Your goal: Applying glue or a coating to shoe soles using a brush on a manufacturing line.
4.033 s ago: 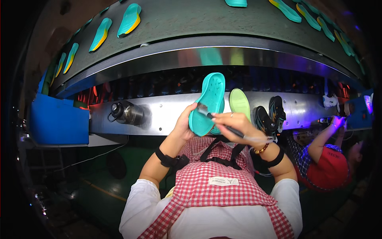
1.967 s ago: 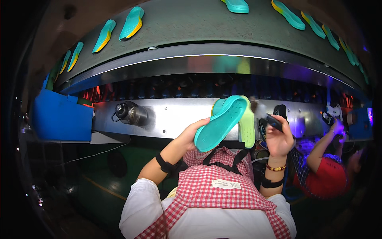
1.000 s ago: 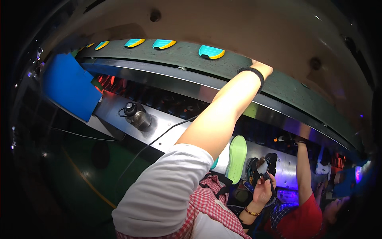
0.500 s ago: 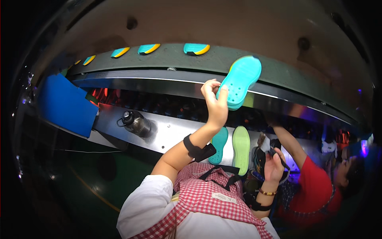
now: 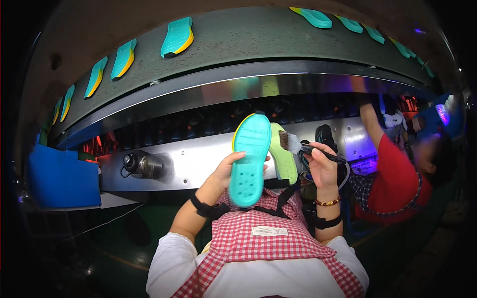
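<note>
My left hand is closed around the edge of a turquoise shoe sole with a yellow side and dark tip. The sole is held up before my apron, its face with small holes at the near end turned to me. In my right hand is a brush with brown bristles, a white wrapped collar, a black handle and a thin tube. Its bristles point left toward the held sole, apart from it. A light green sole lies on the metal ledge, partly hidden behind the turquoise one.
Beyond a metal rail runs a dark conveyor belt bearing several turquoise soles. A dark bottle stands left on the ledge, near a blue panel. A co-worker in red reaches toward the belt at right.
My left hand has brought the turquoise sole back from over the belt's rail to in front of me. The brush in my right hand has moved left, toward it. My view has shifted.
</note>
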The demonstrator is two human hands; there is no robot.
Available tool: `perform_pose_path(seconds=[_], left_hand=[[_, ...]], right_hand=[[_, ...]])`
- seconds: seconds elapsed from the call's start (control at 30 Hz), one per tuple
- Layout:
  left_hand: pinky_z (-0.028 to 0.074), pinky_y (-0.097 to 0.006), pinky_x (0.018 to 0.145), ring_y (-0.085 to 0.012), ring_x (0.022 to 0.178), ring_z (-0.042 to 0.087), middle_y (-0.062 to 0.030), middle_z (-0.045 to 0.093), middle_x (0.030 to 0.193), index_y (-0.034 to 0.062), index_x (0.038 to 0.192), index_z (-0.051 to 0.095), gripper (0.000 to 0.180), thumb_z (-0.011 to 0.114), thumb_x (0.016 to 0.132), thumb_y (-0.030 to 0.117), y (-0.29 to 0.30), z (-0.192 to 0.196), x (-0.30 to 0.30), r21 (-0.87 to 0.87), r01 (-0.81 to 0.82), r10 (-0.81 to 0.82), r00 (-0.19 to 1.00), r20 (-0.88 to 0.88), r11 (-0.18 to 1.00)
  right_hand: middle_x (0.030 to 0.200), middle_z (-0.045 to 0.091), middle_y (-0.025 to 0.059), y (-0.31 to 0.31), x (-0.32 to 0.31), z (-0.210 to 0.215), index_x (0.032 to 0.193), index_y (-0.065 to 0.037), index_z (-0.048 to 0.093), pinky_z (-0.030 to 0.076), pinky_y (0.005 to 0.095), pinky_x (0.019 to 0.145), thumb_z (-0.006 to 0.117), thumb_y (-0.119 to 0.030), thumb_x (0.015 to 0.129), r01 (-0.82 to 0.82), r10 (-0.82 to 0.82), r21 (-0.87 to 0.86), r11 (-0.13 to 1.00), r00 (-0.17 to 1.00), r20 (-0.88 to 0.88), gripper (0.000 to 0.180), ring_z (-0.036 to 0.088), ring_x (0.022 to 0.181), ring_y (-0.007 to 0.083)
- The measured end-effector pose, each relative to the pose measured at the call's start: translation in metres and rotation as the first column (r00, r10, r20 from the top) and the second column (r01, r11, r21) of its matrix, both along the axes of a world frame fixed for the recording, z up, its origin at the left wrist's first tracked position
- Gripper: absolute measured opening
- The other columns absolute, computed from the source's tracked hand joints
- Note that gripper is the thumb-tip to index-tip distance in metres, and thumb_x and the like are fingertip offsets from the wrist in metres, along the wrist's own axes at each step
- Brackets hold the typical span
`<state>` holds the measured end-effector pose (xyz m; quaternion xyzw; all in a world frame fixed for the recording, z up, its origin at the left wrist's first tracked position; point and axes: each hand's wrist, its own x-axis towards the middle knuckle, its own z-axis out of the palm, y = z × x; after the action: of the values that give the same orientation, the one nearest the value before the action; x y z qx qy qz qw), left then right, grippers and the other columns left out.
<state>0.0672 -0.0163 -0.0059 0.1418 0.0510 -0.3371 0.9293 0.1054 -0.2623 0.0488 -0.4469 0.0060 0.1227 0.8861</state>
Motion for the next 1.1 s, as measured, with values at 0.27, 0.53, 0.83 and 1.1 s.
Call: perform_pose_path(seconds=[0.27,0.53,0.83,1.1], left_hand=[[0.034,-0.047,0.096,-0.0307,0.114,0.044,-0.0124,0.041,0.128,0.0118,0.134,0.027,0.081,0.01,0.08,0.069,-0.046,0.022,0.008,-0.117,-0.206,0.208,0.978,0.004,0.972],[0.033,-0.04,0.098,-0.0253,0.115,0.043,-0.0108,0.043,0.126,0.0113,0.128,0.036,0.072,0.015,0.084,0.064,-0.059,0.015,0.015,0.036,-0.435,0.437,0.893,-0.109,0.899],[0.044,-0.04,0.087,-0.0262,0.099,0.055,-0.0135,0.057,0.106,0.0072,0.118,0.047,0.078,0.015,0.081,0.068,-0.009,0.021,0.021,0.166,-0.446,0.447,0.894,0.033,0.88],[0.041,-0.044,0.091,-0.0303,0.104,0.051,-0.0151,0.049,0.119,0.0089,0.127,0.038,0.081,0.013,0.08,0.069,-0.032,0.036,0.018,-0.145,-0.378,0.384,0.923,0.013,0.914]], right_hand=[[0.082,0.063,0.0093,0.036,0.01,0.0,0.093,0.004,0.06,0.049,0.0217,0.063,0.062,-0.002,0.076,-0.092,0.093,-0.262,0.961,0.996,-0.008,0.018,0.059,0.068,0.0109],[0.082,0.064,0.0072,0.072,0.02,-0.004,0.088,0.0,0.064,0.047,0.0232,0.066,0.064,-0.002,0.073,0.1,0.212,-0.657,0.747,0.901,0.379,0.015,0.06,0.073,0.0123],[0.084,0.064,0.0105,0.031,0.004,0.04,0.086,-0.002,0.065,0.047,0.03,0.071,0.066,-0.005,0.067,-0.273,0.71,-0.772,0.574,0.635,0.304,0.019,0.062,0.076,0.0208],[0.082,0.064,0.01,0.056,0.011,0.056,0.087,-0.001,0.066,0.045,0.0253,0.065,0.066,-0.002,0.071,-0.183,0.572,-0.673,0.717,0.706,0.418,0.016,0.057,0.072,0.0144]])
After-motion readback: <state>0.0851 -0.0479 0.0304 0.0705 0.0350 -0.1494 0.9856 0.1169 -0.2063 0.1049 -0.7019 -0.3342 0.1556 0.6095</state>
